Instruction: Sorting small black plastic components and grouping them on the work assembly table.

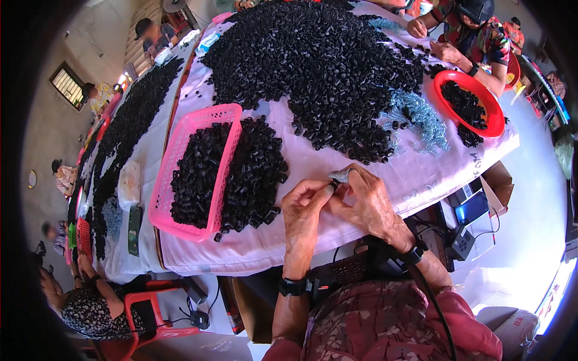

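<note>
Both my hands meet just above the near edge of the table, fingertips almost touching. My left hand (306, 201) is closed in a pinch on a small black plastic piece (334, 183). My right hand (368, 201) is closed too, and a silvery clump (342, 175), seemingly of small metal pieces, shows at its fingers. Just left of my hands lies a heap of small black ring-like plastic pieces (256, 174). This heap lies against a pink plastic basket (158, 201), tilted and partly filled with the same pieces.
A huge mound of black pieces (301, 60) covers the far table. Silvery-blue metal pieces (424, 123) lie right of it. A red oval basin (494, 114) holds black pieces near a co-worker's hands (445, 52). A phone (135, 230) and white bag (129, 183) lie left.
</note>
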A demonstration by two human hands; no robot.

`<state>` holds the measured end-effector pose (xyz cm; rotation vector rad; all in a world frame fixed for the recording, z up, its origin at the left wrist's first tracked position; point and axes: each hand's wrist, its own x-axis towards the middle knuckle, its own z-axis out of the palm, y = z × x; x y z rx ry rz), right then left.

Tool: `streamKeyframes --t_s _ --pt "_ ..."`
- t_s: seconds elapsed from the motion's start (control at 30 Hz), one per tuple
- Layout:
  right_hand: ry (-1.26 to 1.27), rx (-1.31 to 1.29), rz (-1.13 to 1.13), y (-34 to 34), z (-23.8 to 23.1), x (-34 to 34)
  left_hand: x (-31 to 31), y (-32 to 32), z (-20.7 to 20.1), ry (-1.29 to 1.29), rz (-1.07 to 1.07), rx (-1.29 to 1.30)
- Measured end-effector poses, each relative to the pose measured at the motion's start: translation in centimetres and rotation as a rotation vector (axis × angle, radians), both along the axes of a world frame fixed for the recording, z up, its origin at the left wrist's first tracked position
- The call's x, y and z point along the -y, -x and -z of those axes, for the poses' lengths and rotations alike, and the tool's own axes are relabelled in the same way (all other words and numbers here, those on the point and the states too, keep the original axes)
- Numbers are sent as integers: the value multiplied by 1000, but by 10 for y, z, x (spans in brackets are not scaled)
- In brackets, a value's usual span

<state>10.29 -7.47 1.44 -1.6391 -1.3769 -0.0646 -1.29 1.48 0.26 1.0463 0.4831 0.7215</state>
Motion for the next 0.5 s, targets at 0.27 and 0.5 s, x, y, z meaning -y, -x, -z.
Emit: streamKeyframes --t_s 0.27,0.5 --pt "-16 189 34 -2 5 -3 1 -8 8 -42 -59 2" --pt "-24 424 59 9 8 -9 2 -4 3 -76 -133 -17"
